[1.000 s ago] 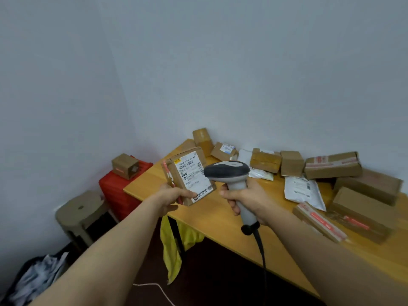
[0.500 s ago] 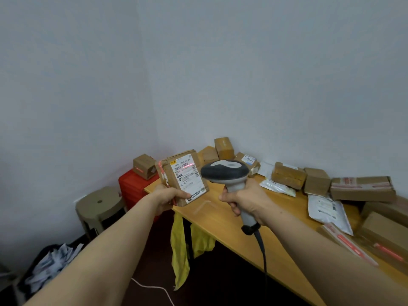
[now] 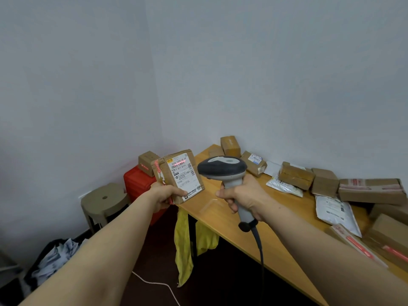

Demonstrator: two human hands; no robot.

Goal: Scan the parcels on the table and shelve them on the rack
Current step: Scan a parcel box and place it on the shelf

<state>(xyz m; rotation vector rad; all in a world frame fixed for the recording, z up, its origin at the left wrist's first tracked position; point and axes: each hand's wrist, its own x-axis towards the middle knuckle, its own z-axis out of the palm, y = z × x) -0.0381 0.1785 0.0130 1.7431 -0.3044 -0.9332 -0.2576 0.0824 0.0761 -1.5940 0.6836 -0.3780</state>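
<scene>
Parcel (image 3: 181,175): held upright off the desk's (image 3: 231,213) left corner, gripped at its lower end by left hand (image 3: 164,194); red scan line lay across label top. Scanner (image 3: 223,171): right hand (image 3: 245,197) wrapped its handle, head facing the label. Other parcels (image 3: 295,175): along the desk's back edge.

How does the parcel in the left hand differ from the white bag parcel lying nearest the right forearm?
The held parcel is a brown cardboard box; the white bag parcel is a flat plastic pouch. The left hand grips the held parcel in the air; the white bag parcel lies on the table. A red scan line crosses the held parcel's label, none the white bag parcel's. Both carry printed labels.
</scene>
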